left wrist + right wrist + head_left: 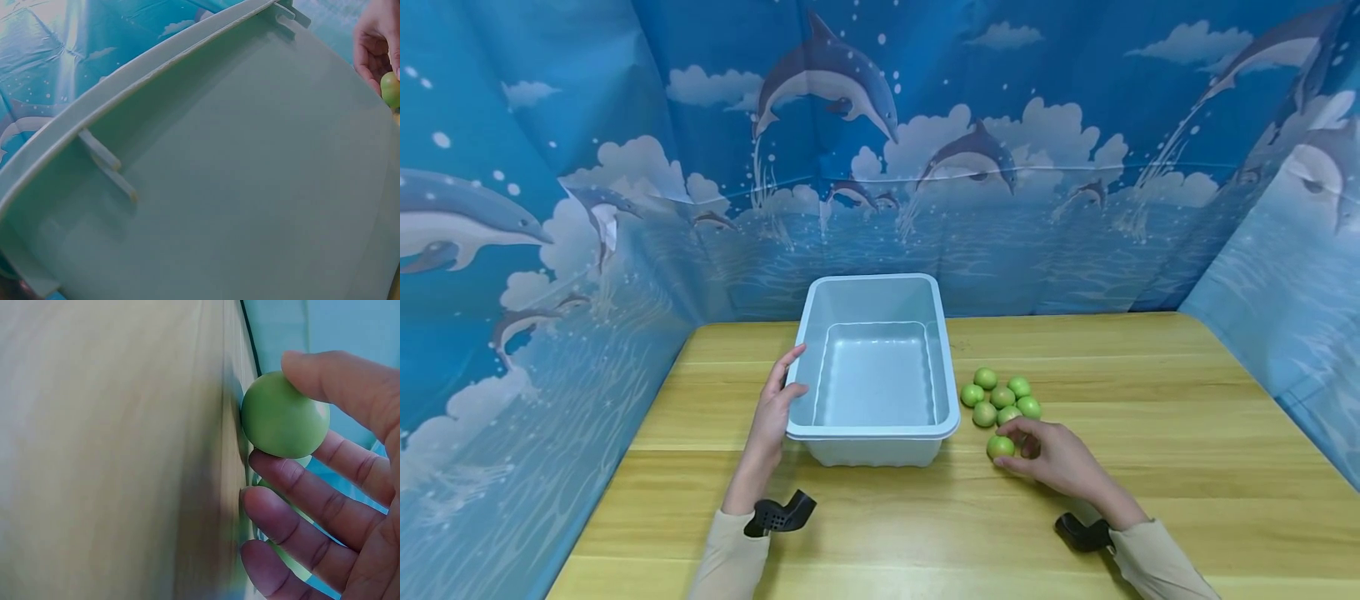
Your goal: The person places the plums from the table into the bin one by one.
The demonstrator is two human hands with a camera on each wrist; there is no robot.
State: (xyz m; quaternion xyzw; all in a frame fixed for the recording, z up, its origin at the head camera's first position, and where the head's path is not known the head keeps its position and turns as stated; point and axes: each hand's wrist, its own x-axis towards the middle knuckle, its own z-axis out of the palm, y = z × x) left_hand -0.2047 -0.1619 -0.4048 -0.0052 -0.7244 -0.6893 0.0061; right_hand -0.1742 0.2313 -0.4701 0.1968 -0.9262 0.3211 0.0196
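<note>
Nothing is reading as text, label, brand, number or sign in any view (checking head and both wrists).
</note>
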